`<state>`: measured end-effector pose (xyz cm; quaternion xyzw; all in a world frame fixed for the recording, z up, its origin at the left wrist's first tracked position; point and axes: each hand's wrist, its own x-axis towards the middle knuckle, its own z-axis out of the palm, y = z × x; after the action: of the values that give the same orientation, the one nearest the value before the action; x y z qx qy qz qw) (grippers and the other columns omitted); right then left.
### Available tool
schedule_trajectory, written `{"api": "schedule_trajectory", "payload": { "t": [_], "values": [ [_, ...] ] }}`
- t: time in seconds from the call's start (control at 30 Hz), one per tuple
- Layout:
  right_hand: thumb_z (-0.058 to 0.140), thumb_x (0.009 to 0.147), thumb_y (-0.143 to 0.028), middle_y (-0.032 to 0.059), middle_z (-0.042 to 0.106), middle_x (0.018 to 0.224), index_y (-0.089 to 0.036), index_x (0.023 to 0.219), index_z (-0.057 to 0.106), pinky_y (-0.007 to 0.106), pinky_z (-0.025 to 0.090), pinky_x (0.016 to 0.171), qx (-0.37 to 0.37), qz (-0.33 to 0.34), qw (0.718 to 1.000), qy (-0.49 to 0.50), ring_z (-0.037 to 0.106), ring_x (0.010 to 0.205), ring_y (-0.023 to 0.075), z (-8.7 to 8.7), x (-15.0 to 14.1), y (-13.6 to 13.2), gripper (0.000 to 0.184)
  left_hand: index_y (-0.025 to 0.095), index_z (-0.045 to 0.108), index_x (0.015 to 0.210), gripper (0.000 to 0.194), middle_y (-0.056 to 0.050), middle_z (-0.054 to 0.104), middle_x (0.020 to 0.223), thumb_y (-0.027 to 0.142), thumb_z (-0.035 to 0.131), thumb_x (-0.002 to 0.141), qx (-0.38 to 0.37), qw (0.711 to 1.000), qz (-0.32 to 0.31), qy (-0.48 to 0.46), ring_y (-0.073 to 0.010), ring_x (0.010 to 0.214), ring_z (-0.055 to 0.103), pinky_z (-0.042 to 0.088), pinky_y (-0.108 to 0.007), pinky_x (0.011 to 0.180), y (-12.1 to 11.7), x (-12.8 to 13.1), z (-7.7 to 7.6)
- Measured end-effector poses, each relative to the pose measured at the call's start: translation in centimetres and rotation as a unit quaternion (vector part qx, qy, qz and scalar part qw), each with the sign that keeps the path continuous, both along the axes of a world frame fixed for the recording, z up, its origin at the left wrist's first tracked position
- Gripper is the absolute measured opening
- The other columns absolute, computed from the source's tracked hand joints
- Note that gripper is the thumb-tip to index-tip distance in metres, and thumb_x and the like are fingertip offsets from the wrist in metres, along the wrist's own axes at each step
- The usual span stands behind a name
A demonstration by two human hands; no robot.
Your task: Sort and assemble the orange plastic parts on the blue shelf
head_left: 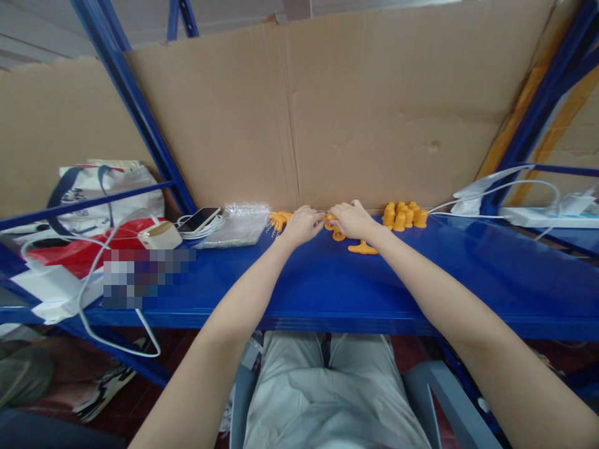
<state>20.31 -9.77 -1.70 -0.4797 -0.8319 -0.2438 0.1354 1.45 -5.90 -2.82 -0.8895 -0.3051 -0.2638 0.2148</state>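
My left hand and my right hand meet at the back of the blue shelf, fingers curled over a small orange plastic part between them. Another orange piece lies flat just in front of my right hand. A cluster of upright orange parts stands to the right. More orange pieces lie to the left of my left hand. How each hand grips the part is hidden by the fingers.
A clear plastic bag, a phone on white cables and a small beige box lie on the left. White power strip and cables sit at right. Cardboard backs the shelf. Blue posts flank it.
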Motion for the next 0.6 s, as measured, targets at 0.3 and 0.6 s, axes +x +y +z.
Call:
{"api": "schedule_trajectory", "payload": {
  "t": [0.3, 0.6],
  "values": [
    [0.046, 0.099, -0.015, 0.0153, 0.07, 0.108, -0.015, 0.113, 0.061, 0.036, 0.026, 0.081, 0.06, 0.018, 0.998, -0.003, 0.059, 0.101, 0.0288, 0.11, 0.0, 0.02, 0.021, 0.016, 0.076, 0.096, 0.026, -0.01, 0.075, 0.082, 0.024, 0.051, 0.096, -0.006, 1.0, 0.002, -0.025, -0.0217, 0.078, 0.066, 0.048, -0.036, 0.082, 0.24, 0.17, -0.07],
    [0.048, 0.101, -0.022, 0.0164, 0.071, 0.114, -0.013, 0.118, 0.062, 0.036, 0.026, 0.082, 0.037, 0.02, 0.999, 0.001, 0.059, 0.106, 0.0297, -0.28, 0.2, 0.25, 0.024, 0.017, 0.077, 0.095, 0.024, -0.01, 0.075, 0.083, 0.024, 0.053, 0.095, -0.004, 1.0, 0.011, -0.02, -0.0224, 0.079, 0.067, 0.048, -0.037, 0.082, 0.4, -0.07, -0.19]
  ]
}}
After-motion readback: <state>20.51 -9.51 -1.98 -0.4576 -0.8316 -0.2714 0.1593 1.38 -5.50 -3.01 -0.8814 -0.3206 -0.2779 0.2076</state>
